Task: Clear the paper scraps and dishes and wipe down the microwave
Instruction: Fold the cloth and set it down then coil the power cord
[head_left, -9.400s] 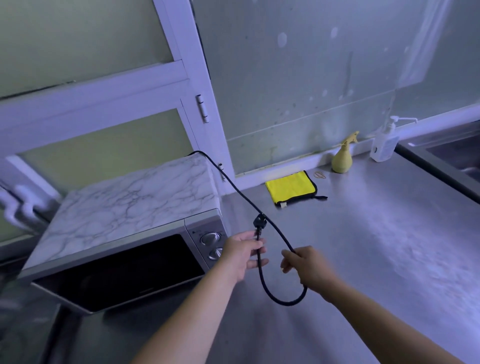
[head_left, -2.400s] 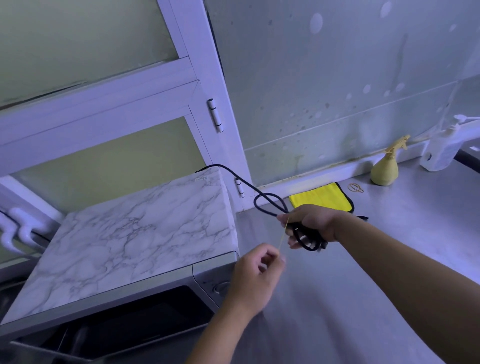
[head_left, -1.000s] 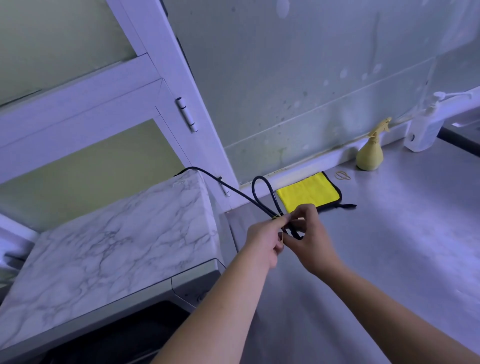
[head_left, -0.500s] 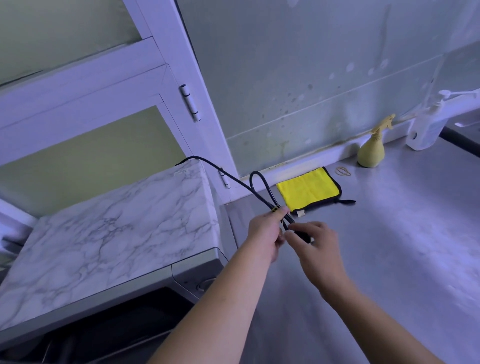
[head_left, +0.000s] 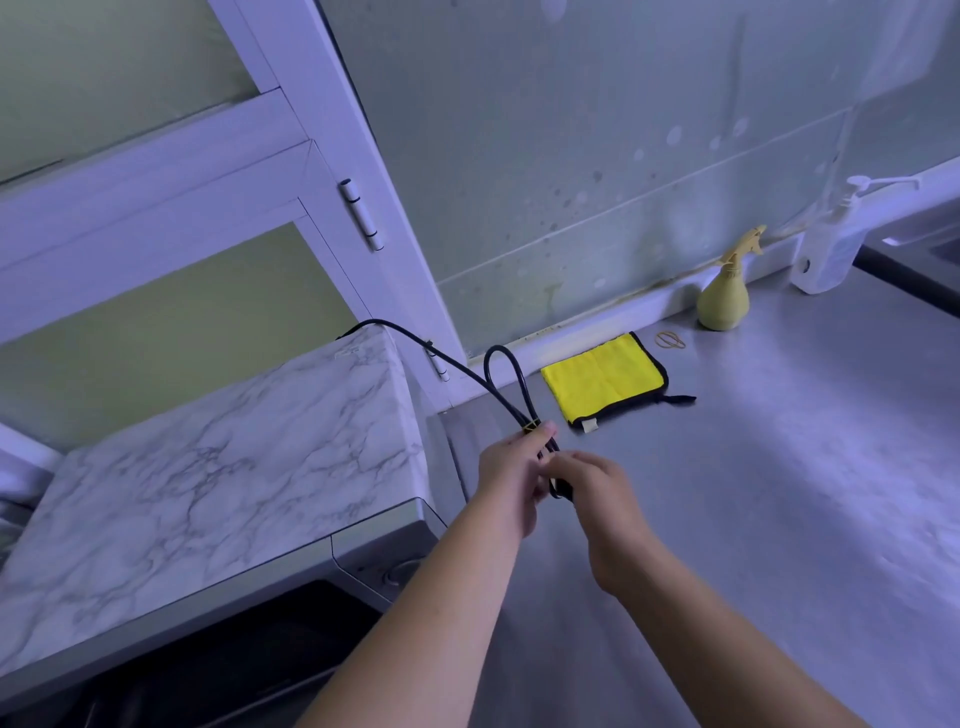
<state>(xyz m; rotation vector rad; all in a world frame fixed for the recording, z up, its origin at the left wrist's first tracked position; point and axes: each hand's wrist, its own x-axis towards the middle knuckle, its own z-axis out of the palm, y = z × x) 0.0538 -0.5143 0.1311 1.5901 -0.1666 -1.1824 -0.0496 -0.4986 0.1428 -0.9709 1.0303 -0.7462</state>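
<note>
Head view: fingers (head_left: 545, 431) of the left hand (head_left: 511, 478) pinch the folded black power cord (head_left: 500, 348) where a thin yellow rubber band (head_left: 530, 427) crosses it. The right hand (head_left: 597, 499), touching them, curls round the bundle's lower end. The band is probably being wound on, so keep the strands pinched flat, stretch each turn over the loop, and avoid tugging the lead. Close left of the fingers sits the marble-topped silver microwave (head_left: 208, 493), from which the cord runs. Just beyond them a yellow microfibre cloth with black edging (head_left: 602, 379) lies on the steel worktop (head_left: 779, 467).
</note>
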